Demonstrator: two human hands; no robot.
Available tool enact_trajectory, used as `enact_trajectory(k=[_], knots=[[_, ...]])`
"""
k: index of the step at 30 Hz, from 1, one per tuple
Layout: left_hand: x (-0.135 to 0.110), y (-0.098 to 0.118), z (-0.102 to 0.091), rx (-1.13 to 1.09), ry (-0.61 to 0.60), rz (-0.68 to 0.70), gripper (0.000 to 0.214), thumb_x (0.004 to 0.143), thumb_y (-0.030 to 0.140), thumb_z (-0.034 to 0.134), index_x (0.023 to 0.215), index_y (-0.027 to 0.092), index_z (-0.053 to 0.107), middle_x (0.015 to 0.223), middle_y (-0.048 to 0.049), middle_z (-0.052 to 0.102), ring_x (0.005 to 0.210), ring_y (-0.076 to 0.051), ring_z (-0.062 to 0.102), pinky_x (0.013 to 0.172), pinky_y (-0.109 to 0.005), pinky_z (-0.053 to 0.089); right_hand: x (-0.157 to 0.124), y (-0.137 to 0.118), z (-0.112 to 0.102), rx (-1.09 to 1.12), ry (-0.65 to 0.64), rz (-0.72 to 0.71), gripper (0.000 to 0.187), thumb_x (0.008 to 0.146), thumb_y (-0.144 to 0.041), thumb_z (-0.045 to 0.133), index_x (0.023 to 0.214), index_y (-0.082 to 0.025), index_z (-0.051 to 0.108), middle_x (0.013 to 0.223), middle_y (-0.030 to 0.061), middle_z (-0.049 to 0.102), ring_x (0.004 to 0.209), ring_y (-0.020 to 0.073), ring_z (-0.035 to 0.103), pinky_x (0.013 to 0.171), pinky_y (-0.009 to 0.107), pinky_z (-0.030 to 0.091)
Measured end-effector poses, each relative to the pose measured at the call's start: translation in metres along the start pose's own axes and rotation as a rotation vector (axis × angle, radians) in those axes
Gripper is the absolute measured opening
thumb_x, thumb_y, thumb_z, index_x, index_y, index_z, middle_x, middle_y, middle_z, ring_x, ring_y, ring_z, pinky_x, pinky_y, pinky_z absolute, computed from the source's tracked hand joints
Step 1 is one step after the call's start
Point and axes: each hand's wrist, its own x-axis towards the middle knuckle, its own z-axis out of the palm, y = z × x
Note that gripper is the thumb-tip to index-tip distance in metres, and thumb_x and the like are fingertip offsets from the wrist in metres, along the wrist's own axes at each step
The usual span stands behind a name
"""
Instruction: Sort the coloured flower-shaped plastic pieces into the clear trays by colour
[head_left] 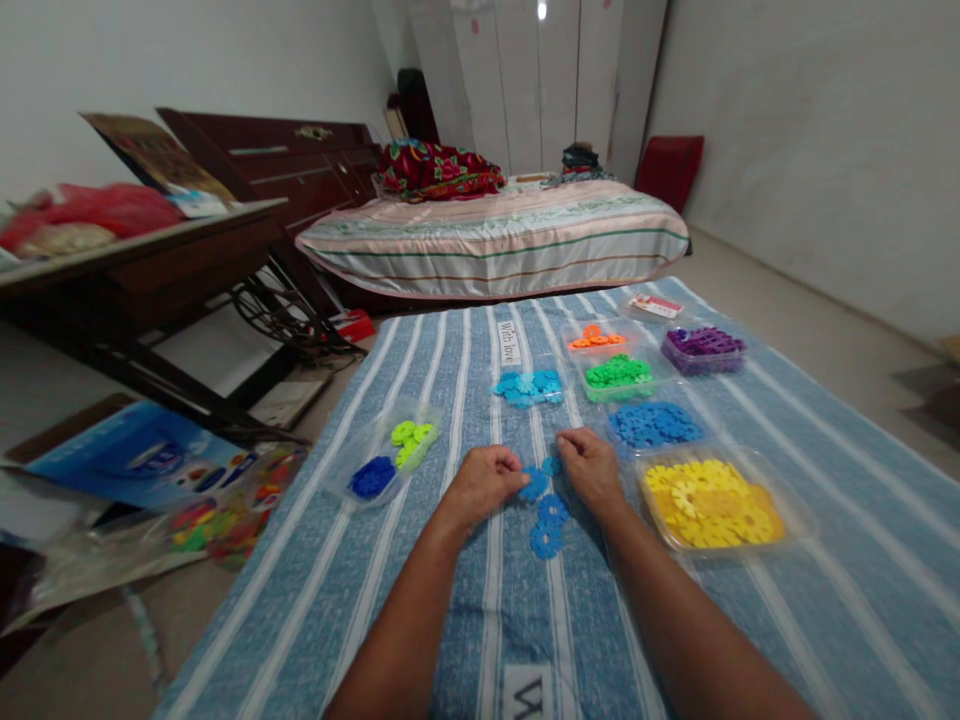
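Blue discs: a short string of notched plastic rounds, each touching the next, lying on the cloth between my two hands and trailing back toward me. I cannot tell whether they are locked together.
Left hand: knuckles up, fingers curled in, the tips pinched on the rim of the nearest-left disc of the string.
Right hand: also curled tight, fingertips closed on a small blue piece at the far end of the string.
Hands together: close, the gap between them filled only by the discs.
Striped cloth: blue with white stripes, spread under everything I am working on.
Yellow tray: clear tub heaped with yellow rounds, just beside my right wrist.
Dark blue pile: in its own clear tub, just beyond my right hand.
Green tub, orange tub, purple tub: farther off on the right, one colour in each.
Light blue pile: ahead of my hands, near the middle stripe.
Small box: to my left, holding lime and dark blue pieces.
Bag of mixed pieces: off the cloth, on the floor at left.
Bed: beyond the far edge of the cloth.
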Motion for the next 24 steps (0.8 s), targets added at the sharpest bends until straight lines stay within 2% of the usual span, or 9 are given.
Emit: enact_trajectory(k=[3, 5, 8, 12, 14, 16, 21, 24], knots=[[0.006, 0.036, 0.016, -0.126, -0.006, 0.081, 0.016, 0.059, 0.024, 0.072, 0.065, 0.015, 0.06, 0.05, 0.0042, 0.053, 0.048, -0.007, 0.047, 0.05, -0.022, 0.037, -0.001, -0.002, -0.001, 0.01, -0.019, -0.006, 0.029, 0.08, -0.035, 0.049, 0.08, -0.02, 0.074, 0.081, 0.0058, 0.069, 0.079, 0.0217, 0.062, 0.075, 0.034, 0.047], [0.012, 0.059, 0.029, -0.265, -0.048, 0.155, 0.025, 0.061, 0.028, 0.073, 0.08, 0.015, 0.064, 0.06, 0.0023, 0.06, 0.053, -0.009, 0.053, 0.054, -0.023, 0.042, -0.001, -0.003, -0.002, 0.02, -0.031, -0.007, 0.029, 0.081, -0.034, 0.049, 0.081, -0.02, 0.074, 0.081, 0.0057, 0.069, 0.078, 0.0217, 0.062, 0.074, 0.033, 0.047], [0.022, 0.072, 0.04, -0.224, -0.018, 0.24, 0.029, 0.065, 0.03, 0.07, 0.09, 0.014, 0.065, 0.069, 0.0003, 0.064, 0.062, -0.012, 0.06, 0.058, -0.023, 0.045, -0.001, -0.003, -0.002, 0.033, -0.014, -0.012, 0.03, 0.081, -0.034, 0.048, 0.083, -0.019, 0.074, 0.082, 0.0061, 0.069, 0.079, 0.0216, 0.062, 0.075, 0.033, 0.047], [0.033, 0.048, 0.034, 0.306, 0.141, 0.248, 0.007, 0.071, 0.02, 0.062, 0.074, 0.016, 0.067, 0.064, 0.0005, 0.063, 0.066, -0.014, 0.06, 0.065, -0.025, 0.045, 0.001, 0.0, 0.001, 0.021, -0.008, -0.018, 0.031, 0.08, -0.034, 0.048, 0.083, -0.018, 0.074, 0.081, 0.0065, 0.069, 0.08, 0.0218, 0.063, 0.076, 0.033, 0.047], [0.035, 0.03, 0.029, 0.577, 0.159, 0.187, 0.007, 0.072, 0.018, 0.061, 0.073, 0.017, 0.068, 0.068, -0.0017, 0.066, 0.072, -0.016, 0.062, 0.069, -0.027, 0.045, 0.001, 0.001, 0.002, 0.006, 0.001, -0.017, 0.03, 0.08, -0.034, 0.049, 0.082, -0.019, 0.075, 0.082, 0.0065, 0.07, 0.082, 0.022, 0.063, 0.077, 0.033, 0.047], [0.036, 0.017, 0.029, 0.741, 0.131, 0.135, 0.01, 0.074, 0.021, 0.062, 0.078, 0.018, 0.07, 0.076, -0.0042, 0.07, 0.079, -0.019, 0.064, 0.073, -0.028, 0.045, 0.001, 0.002, 0.003, -0.005, 0.013, -0.018, 0.029, 0.08, -0.034, 0.049, 0.081, -0.02, 0.075, 0.081, 0.0058, 0.07, 0.082, 0.0217, 0.063, 0.078, 0.033, 0.047], [0.038, 0.004, 0.041, 0.888, 0.043, 0.127, 0.019, 0.074, 0.028, 0.061, 0.088, 0.02, 0.072, 0.092, -0.0078, 0.073, 0.092, -0.023, 0.066, 0.076, -0.029, 0.045, 0.001, 0.001, 0.004, -0.003, 0.02, -0.017, 0.028, 0.08, -0.033, 0.049, 0.08, -0.02, 0.075, 0.081, 0.0051, 0.07, 0.081, 0.0206, 0.063, 0.077, 0.032, 0.047], [0.042, 0.001, 0.045, 0.878, 0.043, 0.136, 0.019, 0.071, 0.024, 0.062, 0.086, 0.02, 0.072, 0.091, -0.0071, 0.072, 0.09, -0.023, 0.066, 0.073, -0.029, 0.044, 0.0, 0.001, 0.003, -0.004, 0.016, -0.018, 0.03, 0.08, -0.033, 0.048, 0.081, -0.019, 0.075, 0.082, 0.0058, 0.07, 0.081, 0.0209, 0.063, 0.077, 0.032, 0.047]])
